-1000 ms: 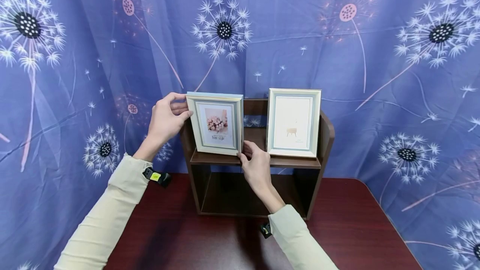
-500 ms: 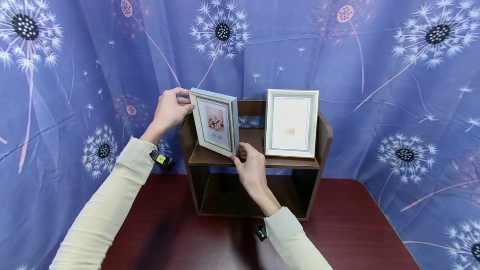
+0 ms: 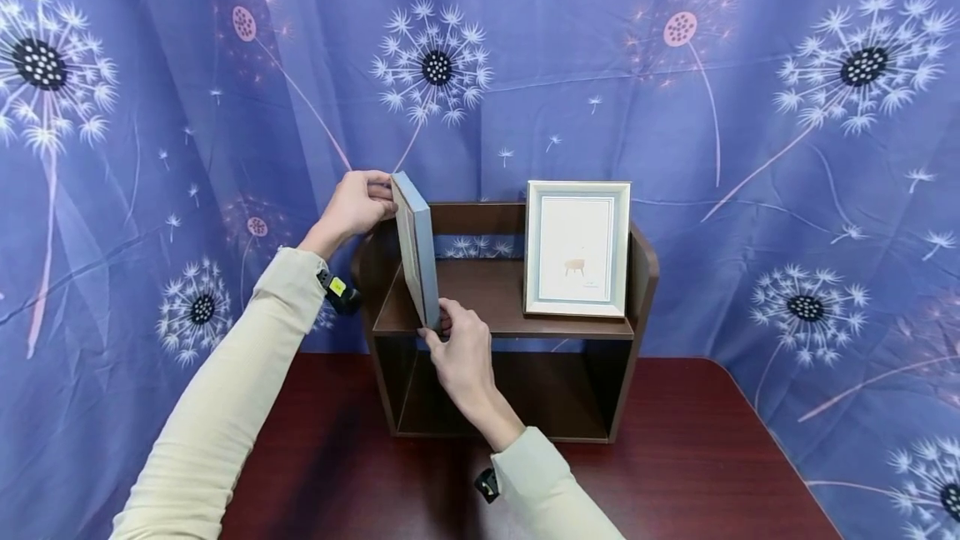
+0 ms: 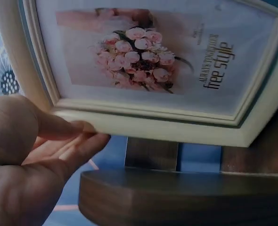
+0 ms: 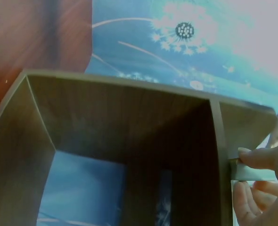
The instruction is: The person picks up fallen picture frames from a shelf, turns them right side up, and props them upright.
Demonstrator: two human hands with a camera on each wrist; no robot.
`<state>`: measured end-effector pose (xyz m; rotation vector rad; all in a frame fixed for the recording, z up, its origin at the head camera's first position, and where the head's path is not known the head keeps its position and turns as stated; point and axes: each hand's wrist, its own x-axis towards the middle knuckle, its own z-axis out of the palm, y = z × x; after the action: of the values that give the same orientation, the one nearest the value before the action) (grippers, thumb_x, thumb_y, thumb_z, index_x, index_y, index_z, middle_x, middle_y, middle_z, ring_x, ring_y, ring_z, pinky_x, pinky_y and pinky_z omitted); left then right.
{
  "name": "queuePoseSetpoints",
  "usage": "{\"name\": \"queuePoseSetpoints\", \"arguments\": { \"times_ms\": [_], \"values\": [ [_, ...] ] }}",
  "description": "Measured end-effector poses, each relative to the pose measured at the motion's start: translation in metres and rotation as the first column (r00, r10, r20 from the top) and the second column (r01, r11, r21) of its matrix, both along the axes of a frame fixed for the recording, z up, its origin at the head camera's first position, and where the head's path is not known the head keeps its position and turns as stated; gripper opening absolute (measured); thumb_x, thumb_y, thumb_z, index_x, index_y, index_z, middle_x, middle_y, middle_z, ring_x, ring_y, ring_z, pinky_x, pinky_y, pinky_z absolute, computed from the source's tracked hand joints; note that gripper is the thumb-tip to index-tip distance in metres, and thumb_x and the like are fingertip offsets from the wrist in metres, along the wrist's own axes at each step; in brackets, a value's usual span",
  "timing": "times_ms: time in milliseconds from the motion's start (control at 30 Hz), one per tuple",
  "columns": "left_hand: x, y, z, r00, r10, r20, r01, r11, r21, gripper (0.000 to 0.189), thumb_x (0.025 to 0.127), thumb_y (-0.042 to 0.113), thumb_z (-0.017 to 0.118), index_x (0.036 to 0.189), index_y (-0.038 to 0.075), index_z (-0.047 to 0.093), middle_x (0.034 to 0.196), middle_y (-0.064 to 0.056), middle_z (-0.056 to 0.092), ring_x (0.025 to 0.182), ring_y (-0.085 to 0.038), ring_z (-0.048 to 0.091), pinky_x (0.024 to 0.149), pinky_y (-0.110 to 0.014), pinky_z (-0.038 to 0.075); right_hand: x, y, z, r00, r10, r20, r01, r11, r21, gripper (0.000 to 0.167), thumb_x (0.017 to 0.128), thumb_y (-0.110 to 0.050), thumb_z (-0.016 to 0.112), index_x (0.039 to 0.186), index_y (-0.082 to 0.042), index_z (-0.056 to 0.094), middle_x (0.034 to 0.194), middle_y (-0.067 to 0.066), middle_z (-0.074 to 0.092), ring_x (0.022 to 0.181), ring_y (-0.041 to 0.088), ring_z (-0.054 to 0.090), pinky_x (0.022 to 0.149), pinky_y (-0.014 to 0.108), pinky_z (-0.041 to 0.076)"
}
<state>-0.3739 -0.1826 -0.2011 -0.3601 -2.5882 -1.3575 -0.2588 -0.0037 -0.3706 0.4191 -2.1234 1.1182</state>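
Note:
A picture frame (image 3: 425,261) stands on the upper shelf at its left side, turned nearly edge-on in the head view. Its light blue side faces the camera. Pink roses and the words "free style" show on its print (image 4: 139,56) in the left wrist view. My left hand (image 3: 356,205) pinches the upper left edge, thumb on the front and fingers behind. Down at the lower near corner, my right hand (image 3: 467,357) holds the frame between thumb and fingers, right at the shelf's front edge. Another cream frame (image 3: 577,250) with a small stool picture leans upright on the right.
The dark brown two-tier shelf (image 3: 487,327) has raised side panels and stands on a reddish-brown table (image 3: 675,457). Behind it hangs a blue curtain (image 3: 525,40) with dandelion prints. The lower compartment (image 5: 106,113) opens toward the front.
The rose picture frame has swung from facing forward to nearly edge-on, its front now toward the left. My right hand moved left with its near edge; my left hand shifted slightly right and up.

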Motion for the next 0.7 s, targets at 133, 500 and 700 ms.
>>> {"name": "queuePoseSetpoints", "arguments": {
  "times_ms": [133,500,700],
  "values": [
    [-0.007,-0.003,-0.002,0.996,-0.094,0.005,0.093,0.992,0.081,0.053,0.096,-0.012,0.055,0.148,-0.01,0.051,0.137,-0.038,0.062,0.09,-0.001,0.068,0.076,-0.01,0.057,0.002,-0.011,-0.002,1.0,0.003,-0.006,-0.003,1.0,-0.008,0.037,0.081,-0.007,0.089,0.116,-0.005,0.076,0.086,0.007,0.079,0.077,0.021,0.071,0.067,0.03,0.057],
    [-0.012,-0.011,-0.01,0.987,-0.152,-0.041,0.156,0.984,0.089,0.052,0.097,-0.011,0.054,0.149,-0.009,0.052,0.142,-0.037,0.059,0.087,0.007,0.065,0.08,-0.008,0.055,0.003,-0.029,-0.005,0.999,0.017,-0.043,-0.018,1.0,-0.024,0.038,0.08,-0.005,0.09,0.116,-0.006,0.075,0.092,0.006,0.075,0.079,0.02,0.069,0.069,0.028,0.057],
    [-0.009,-0.01,-0.007,0.991,-0.106,-0.079,0.096,0.988,-0.119,0.052,0.099,-0.001,0.057,0.151,-0.001,0.054,0.142,-0.027,0.065,0.119,-0.024,0.071,0.101,-0.027,0.056,0.001,-0.029,-0.003,0.999,0.012,-0.046,-0.012,1.0,0.003,0.038,0.082,-0.007,0.089,0.117,-0.006,0.075,0.096,0.006,0.076,0.077,0.016,0.072,0.071,0.029,0.061]
  ]
}}
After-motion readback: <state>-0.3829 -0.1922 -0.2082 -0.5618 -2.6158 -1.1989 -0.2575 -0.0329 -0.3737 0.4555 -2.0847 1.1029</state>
